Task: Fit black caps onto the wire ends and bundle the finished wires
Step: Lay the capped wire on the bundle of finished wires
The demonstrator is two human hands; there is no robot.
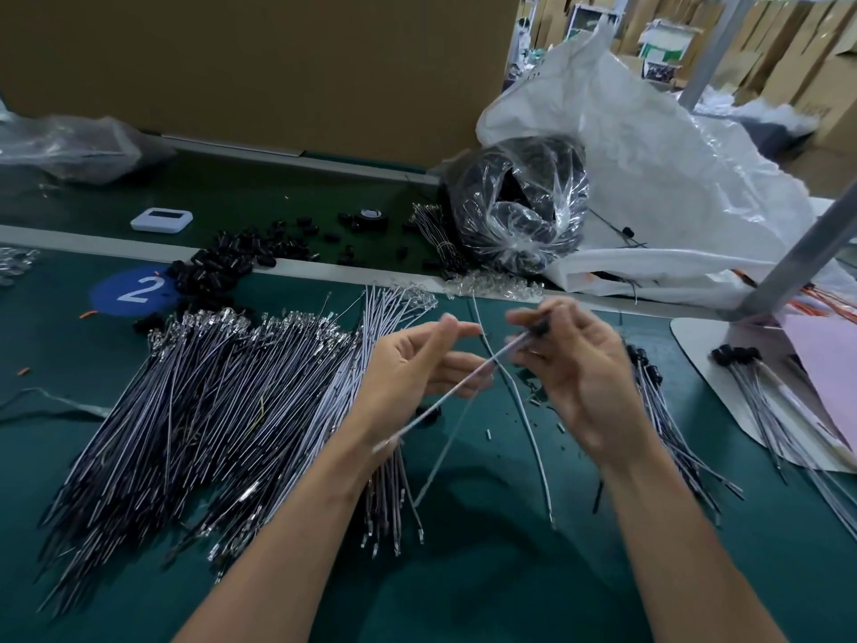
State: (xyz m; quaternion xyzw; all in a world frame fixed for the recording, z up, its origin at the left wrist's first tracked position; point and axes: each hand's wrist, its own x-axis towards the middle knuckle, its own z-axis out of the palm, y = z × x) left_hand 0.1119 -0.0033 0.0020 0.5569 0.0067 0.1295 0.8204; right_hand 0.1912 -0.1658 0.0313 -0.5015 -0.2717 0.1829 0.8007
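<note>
factory floor: green assembly bench [510, 573], stacked cardboard cartons [816, 62].

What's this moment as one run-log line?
left hand pinches curved wire; right hand grips straight wire; wire pile left; black caps behind

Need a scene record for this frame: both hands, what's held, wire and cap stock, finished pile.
left hand: fingers curled by the wires, blurred; grip unclear
right hand: pinches wire, black cap at its fingertips
wire path: slants from right hand down across left wrist
uncapped wires: large pile left of the hands
loose black caps: heap beyond that pile
capped wires: smaller pile right of right hand
surface: green mat
</note>
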